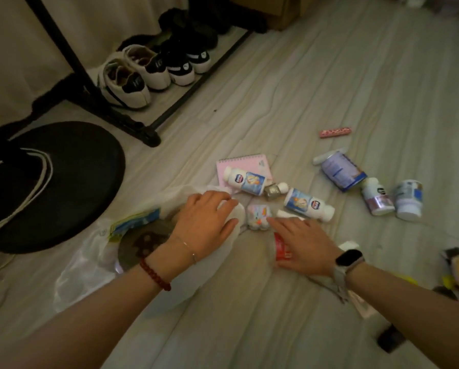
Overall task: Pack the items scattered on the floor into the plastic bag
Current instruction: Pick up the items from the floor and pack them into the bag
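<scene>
Head view, dim light. Plastic bag lies slumped on the floor at lower left, mouth toward the scatter, with a dark round item and some blue-yellow packaging already inside.

Left hand rests at the bag's mouth, fingers fairly straight over a white rounded item; I cannot tell whether the grip closes round it or only presses on it. Right hand lies flat, fingers spread, over a red-labelled item, fingertips touching or nearly touching a small pastel packet. Nothing pinched that I can see.

Not yet packed: two white bottles with a small glass bottle between them, the first lying on a pink notebook; further right, a blue can and two jars; a pink stick well apart.

Risks, as I judge them:
- Bag mouth is limp; if it collapses, items pushed toward it may slide over the film, not in.
- Cylinders lie on their sides; a sweeping hand could send them rolling away.
- Glass bottle is wedged between the white bottles; lifting either may knock it.
- Thin film could tear under the can's rim.
</scene>
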The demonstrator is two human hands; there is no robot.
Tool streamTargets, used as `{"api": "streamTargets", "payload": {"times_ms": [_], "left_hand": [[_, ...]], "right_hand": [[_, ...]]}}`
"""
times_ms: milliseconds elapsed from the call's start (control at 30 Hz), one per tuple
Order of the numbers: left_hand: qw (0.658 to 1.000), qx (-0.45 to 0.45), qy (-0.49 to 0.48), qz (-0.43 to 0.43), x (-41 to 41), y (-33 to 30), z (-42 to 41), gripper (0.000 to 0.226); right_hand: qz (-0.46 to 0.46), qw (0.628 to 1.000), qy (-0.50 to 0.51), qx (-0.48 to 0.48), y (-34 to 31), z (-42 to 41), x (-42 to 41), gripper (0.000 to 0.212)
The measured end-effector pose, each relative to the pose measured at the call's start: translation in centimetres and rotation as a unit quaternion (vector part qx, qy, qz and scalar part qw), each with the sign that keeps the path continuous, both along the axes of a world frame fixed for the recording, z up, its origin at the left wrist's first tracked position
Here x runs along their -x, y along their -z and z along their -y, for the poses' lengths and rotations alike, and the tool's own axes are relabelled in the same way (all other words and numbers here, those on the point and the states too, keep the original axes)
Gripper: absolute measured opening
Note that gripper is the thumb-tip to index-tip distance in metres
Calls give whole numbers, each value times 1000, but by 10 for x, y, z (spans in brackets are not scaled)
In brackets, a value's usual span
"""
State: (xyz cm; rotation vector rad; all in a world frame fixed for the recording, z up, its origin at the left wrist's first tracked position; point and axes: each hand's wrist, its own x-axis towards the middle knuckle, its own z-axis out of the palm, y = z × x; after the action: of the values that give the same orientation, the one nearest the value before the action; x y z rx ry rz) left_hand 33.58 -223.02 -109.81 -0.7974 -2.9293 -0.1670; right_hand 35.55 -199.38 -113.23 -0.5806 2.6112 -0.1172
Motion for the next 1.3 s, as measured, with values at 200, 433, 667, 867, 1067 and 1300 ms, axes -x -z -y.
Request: {"api": "streamTargets", "payload": {"times_ms": [200, 433, 667, 867, 1067, 1300], "left_hand": [[980, 136, 73, 129, 37, 57, -70, 78], [969, 181, 26, 164, 42, 76, -91, 59], [989, 26, 98, 111, 48, 13, -82, 45], [988, -94, 52, 115, 11, -46, -17, 46], [907, -231, -253, 244, -29, -12, 52, 43], [973, -24, -222, 50, -40, 21, 85, 37]], "right_hand": [[-118, 976, 185, -4, 43, -25, -33, 74], [-115, 951, 287, -18, 43, -23, -45, 77], [-18, 957, 287, 41, 36, -29, -41, 78], [-34, 907, 378, 181, 7, -11, -48, 75], [-85, 786, 409, 455, -64, 50, -28, 63], [4, 836, 339, 432, -84, 137, 14, 62]]}}
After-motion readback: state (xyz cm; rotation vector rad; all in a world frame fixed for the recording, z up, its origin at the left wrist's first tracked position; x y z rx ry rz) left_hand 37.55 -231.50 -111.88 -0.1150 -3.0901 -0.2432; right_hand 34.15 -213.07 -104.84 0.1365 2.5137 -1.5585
